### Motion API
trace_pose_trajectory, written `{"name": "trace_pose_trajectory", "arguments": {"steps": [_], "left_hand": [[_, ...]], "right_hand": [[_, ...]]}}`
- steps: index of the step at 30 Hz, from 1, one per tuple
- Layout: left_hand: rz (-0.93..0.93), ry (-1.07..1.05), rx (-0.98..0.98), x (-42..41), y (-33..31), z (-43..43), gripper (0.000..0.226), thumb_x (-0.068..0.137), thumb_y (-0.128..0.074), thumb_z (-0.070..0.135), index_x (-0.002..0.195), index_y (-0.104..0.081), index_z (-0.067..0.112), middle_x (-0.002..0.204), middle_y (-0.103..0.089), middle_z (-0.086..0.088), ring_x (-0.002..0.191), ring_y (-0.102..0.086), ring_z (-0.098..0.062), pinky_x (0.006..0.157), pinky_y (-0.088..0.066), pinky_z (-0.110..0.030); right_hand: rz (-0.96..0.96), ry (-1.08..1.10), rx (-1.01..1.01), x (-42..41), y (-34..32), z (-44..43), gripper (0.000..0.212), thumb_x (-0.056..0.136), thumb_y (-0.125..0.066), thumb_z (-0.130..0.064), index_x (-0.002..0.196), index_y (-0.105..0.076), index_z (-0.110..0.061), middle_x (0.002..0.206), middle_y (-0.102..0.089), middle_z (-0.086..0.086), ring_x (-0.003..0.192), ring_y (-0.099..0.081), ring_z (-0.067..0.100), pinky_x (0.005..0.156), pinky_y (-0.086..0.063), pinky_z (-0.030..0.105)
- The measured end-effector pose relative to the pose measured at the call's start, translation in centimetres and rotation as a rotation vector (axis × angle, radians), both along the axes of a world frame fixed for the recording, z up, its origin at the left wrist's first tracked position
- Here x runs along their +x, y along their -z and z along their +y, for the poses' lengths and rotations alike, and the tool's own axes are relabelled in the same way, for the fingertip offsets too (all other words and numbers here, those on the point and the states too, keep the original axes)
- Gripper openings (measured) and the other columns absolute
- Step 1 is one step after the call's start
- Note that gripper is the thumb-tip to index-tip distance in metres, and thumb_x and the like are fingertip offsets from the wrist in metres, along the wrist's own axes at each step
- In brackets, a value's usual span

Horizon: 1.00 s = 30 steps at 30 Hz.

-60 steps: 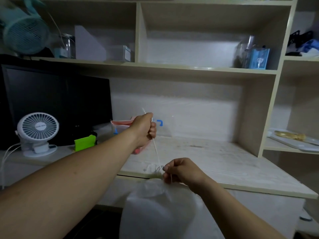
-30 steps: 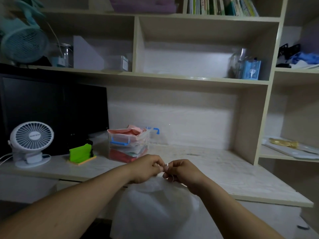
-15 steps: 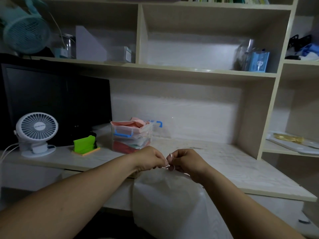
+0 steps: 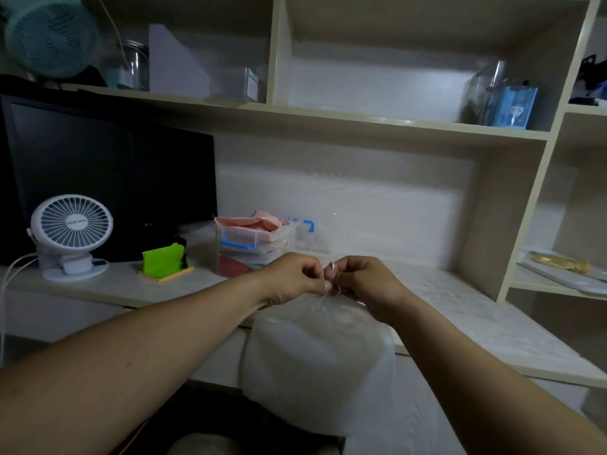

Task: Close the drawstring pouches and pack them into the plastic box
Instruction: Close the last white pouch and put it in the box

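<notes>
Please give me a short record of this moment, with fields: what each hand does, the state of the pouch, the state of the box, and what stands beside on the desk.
left hand: pinches the drawstring at the pouch's neck
right hand: pinches the same string, close to the left
white pouch: neck gathered, hanging before the desk edge
plastic box: on the desk, open, already holding pouches
beside: white fan, green holder, dark monitor

On the desk (image 4: pixel 460 310), fan (image 4: pixel 71 236) far left, plastic box (image 4: pixel 249 247) right of it, before the monitor (image 4: pixel 111 178).
</notes>
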<state>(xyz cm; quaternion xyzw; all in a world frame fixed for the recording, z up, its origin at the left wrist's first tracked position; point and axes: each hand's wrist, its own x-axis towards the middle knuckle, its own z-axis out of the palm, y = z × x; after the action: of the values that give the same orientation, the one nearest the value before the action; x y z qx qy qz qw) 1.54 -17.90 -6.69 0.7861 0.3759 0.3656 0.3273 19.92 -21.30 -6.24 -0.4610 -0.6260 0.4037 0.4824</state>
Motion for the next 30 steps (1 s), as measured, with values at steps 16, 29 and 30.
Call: {"name": "trace_pose_trajectory", "arguments": {"steps": [16, 29, 30], "left_hand": [[0.091, -0.026, -0.073, 1.8, 1.1, 6.1, 0.008, 0.088, -0.065, 0.024, 0.084, -0.072, 0.025, 0.082, -0.069, 0.009, 0.078, -0.060, -0.006, 0.073, -0.047, -0.018], [0.063, 0.031, -0.085, 4.0, 2.0, 13.7, 0.035, 0.095, -0.071, 0.025, 0.063, -0.057, 0.022, 0.063, -0.046, 0.008, 0.064, -0.040, -0.010, 0.062, -0.032, -0.028], [0.053, 0.043, -0.104, 4.0, 2.2, 14.2, 0.034, 0.096, -0.072, 0.026, 0.065, -0.058, 0.023, 0.062, -0.047, 0.011, 0.064, -0.041, -0.008, 0.062, -0.033, -0.027]], "right_hand": [[-0.439, 0.102, 0.294, 0.8, 0.1, 6.2, 0.009, 0.092, -0.074, -0.008, 0.086, -0.074, -0.014, 0.076, -0.075, 0.003, 0.066, -0.065, 0.012, 0.070, -0.054, 0.031], [-0.330, 0.061, 0.239, 4.4, 0.6, 12.8, 0.008, 0.096, -0.069, -0.006, 0.088, -0.072, -0.007, 0.081, -0.075, 0.011, 0.070, -0.064, 0.013, 0.071, -0.052, 0.031], [-0.330, 0.047, 0.233, 4.4, 0.7, 13.2, 0.008, 0.096, -0.070, -0.006, 0.089, -0.072, -0.007, 0.081, -0.076, 0.009, 0.070, -0.065, 0.013, 0.071, -0.053, 0.031]]}}
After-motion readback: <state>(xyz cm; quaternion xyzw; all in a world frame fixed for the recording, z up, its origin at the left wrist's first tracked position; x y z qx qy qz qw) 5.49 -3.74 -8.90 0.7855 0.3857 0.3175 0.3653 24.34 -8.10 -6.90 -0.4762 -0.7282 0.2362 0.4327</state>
